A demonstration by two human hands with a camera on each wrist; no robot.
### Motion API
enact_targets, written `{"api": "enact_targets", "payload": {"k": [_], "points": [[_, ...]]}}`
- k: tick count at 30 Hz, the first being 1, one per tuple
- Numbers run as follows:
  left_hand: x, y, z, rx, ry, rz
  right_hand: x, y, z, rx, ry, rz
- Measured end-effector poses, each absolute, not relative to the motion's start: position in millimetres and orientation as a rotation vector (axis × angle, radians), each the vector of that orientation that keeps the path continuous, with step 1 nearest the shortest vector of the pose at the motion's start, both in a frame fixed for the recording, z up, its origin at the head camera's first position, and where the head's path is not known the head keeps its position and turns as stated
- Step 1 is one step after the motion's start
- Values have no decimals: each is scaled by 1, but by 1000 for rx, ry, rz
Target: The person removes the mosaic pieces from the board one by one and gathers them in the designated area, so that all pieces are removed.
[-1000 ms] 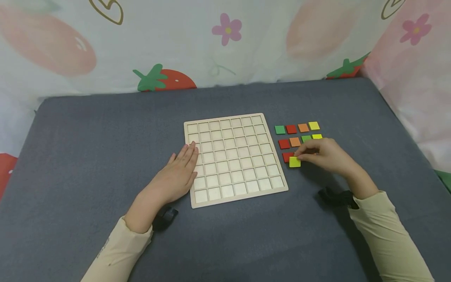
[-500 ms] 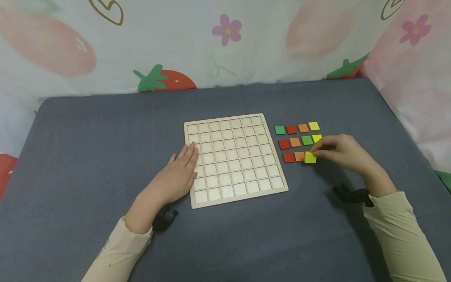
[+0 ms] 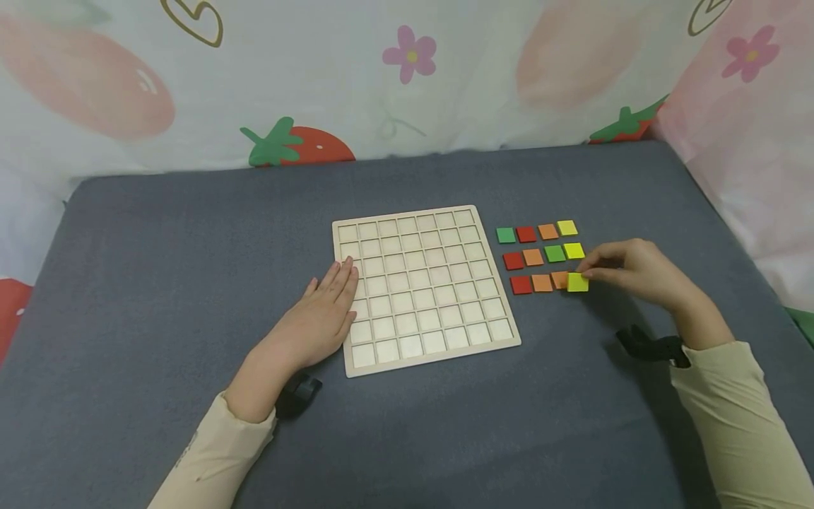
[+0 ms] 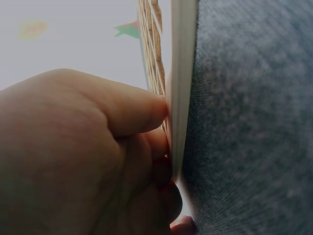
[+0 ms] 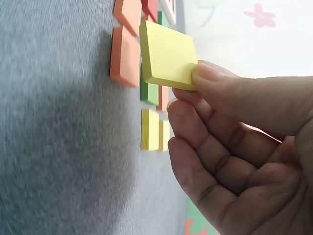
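Observation:
A yellow square tile [image 5: 168, 54] is pinched by thumb and fingers of my right hand [image 3: 642, 272], held above the cloth at the right end of the nearest row of tiles. In the head view it overlaps part of an orange tile [image 3: 558, 281]. My left hand [image 3: 318, 314] lies with fingers outstretched on the left edge of a pale wooden grid board [image 3: 434, 357]; its squares hold no tiles. In the left wrist view, the thumb [image 4: 142, 110] touches the board's side [image 4: 182, 73].
Right of the board lie flat tiles in three rows, among them a green tile [image 3: 505, 235], a red tile [image 3: 521, 285] and a yellow tile [image 3: 574, 251]. A grey cloth [image 3: 191, 268] covers the table. Behind hangs a curtain [image 3: 458, 106] with fruit and flower prints.
My right hand has moved right with the yellow tile, from over the red tile past the two orange ones in the nearest row. The left hand and board have stayed put.

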State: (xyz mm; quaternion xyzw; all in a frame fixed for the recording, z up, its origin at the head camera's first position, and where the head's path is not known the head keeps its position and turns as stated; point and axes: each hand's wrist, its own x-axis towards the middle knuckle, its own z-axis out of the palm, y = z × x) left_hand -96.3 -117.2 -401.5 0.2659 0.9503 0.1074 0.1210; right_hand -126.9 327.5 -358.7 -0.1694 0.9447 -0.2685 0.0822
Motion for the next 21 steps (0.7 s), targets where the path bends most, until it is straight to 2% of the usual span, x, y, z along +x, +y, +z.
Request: {"api": "enact_targets", "payload": {"k": [21], "points": [[-96,-117,-401,774,2780,335,-146,350,-367,-452,2703,-739]]}}
